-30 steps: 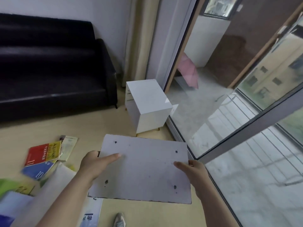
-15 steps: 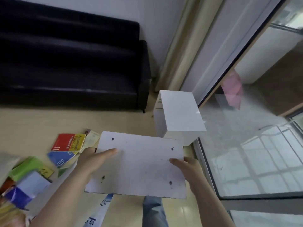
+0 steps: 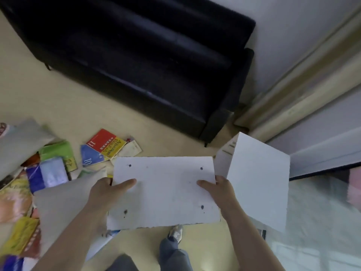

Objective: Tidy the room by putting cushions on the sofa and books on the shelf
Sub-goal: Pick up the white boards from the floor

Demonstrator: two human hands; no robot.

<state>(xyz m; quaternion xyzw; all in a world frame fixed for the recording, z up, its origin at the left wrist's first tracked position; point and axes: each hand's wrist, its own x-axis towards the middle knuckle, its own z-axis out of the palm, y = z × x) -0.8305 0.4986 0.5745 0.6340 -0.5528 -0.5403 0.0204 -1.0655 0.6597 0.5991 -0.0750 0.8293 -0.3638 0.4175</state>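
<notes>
Head view looks steeply down on a white board [image 3: 166,192] held level before the body. The left hand [image 3: 106,192] grips its 9 o'clock edge and the right hand [image 3: 220,189] its 3 o'clock edge, each with the thumb laid flat on top and the fingers curled underneath, out of sight. Books [image 3: 48,173] lie scattered on the floor [image 3: 58,104] from 9 to 7 o'clock, a red book [image 3: 101,142] just beyond the board's far left corner. A pale panel [image 3: 64,202] lies over part of the pile, under the left forearm. The black sofa [image 3: 146,55] fills 11 to 1 o'clock. A white cabinet [image 3: 257,182] stands at 3 o'clock, just beside the right hand, the board covering its near left corner. A shoe [image 3: 175,232] shows at 6 o'clock. Compared with half a second ago the grip is unchanged, while the cabinet has shifted from beyond the board's far right corner to beside its right edge, and the sofa appears larger and tilted.
</notes>
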